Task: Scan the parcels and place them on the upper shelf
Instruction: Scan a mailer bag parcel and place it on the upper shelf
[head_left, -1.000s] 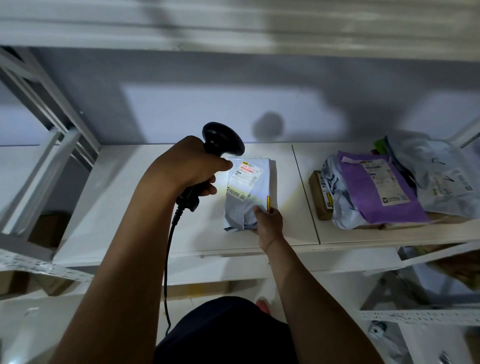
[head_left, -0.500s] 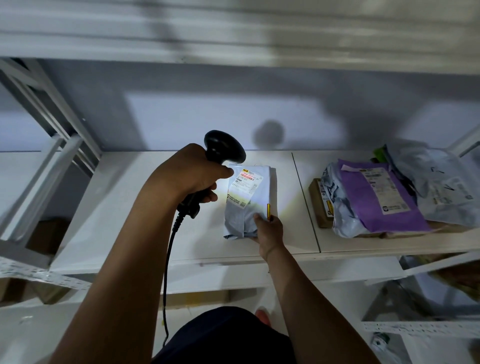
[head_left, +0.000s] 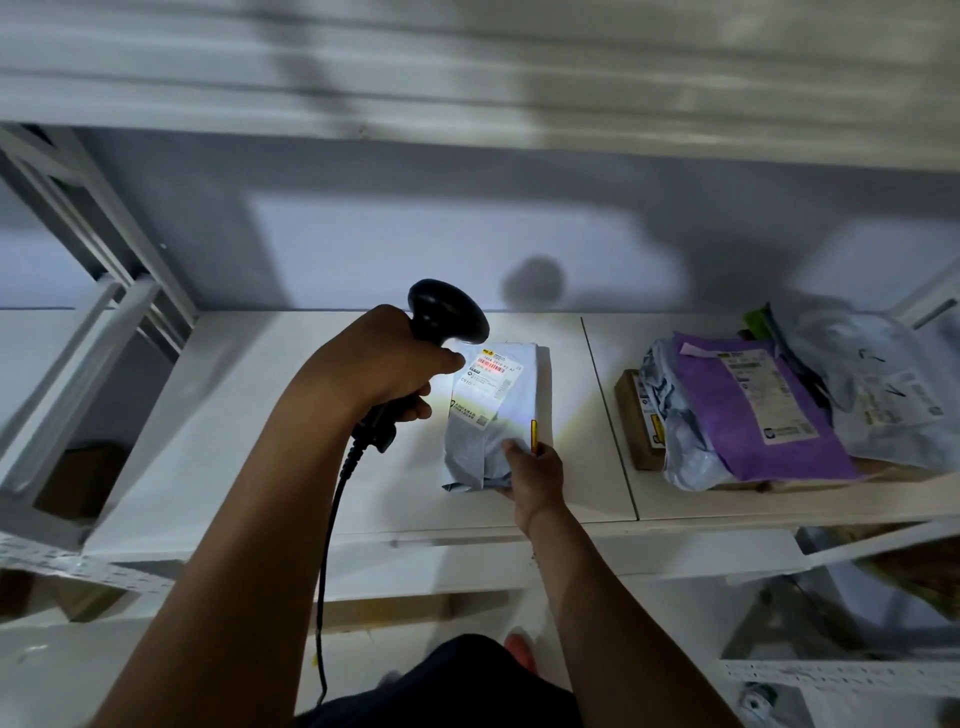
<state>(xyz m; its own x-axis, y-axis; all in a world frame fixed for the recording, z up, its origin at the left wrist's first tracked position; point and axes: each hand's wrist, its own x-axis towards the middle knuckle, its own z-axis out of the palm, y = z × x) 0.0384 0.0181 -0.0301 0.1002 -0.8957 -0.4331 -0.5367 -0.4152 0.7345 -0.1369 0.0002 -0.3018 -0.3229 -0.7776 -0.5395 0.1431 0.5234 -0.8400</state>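
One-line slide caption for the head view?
Left hand aims a black scanner at the label of a grey parcel held by the right hand on a white shelf.

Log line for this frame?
phase: scan | left hand: grips scanner, red beam on label | right hand: holds grey parcel on shelf | other parcels: piled right

You face a white shelf (head_left: 223, 447), its two boards meeting at a seam (head_left: 609, 415). Behind it stands a pale grey wall (head_left: 363, 244), dim and crossed by shadows. Above it runs the upper shelf (head_left: 467, 78), blurred. Left of it slant white frame bars (head_left: 83, 364); below it lies a pale floor (head_left: 41, 675).
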